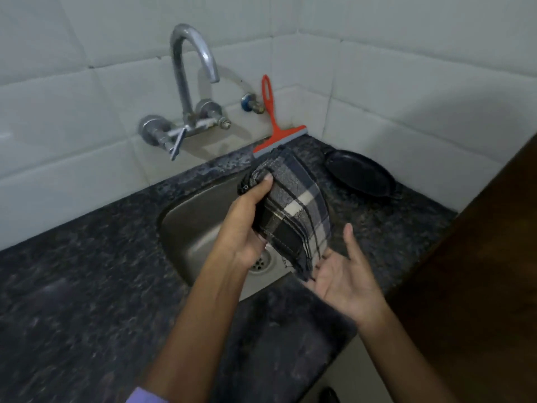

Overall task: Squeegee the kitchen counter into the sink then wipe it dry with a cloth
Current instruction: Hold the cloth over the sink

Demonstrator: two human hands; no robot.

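Above sink [200, 228], left hand [247, 228] grips cloth [293, 210]; basin seemingly empty.

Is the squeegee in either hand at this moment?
No, the squeegee leans against the tiled wall behind the sink, while the left hand holds the checked cloth.

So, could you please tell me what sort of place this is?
Most likely a home kitchen: a steel sink set in a dark speckled counter, a wall tap on white tiles, and a black pan in the corner.
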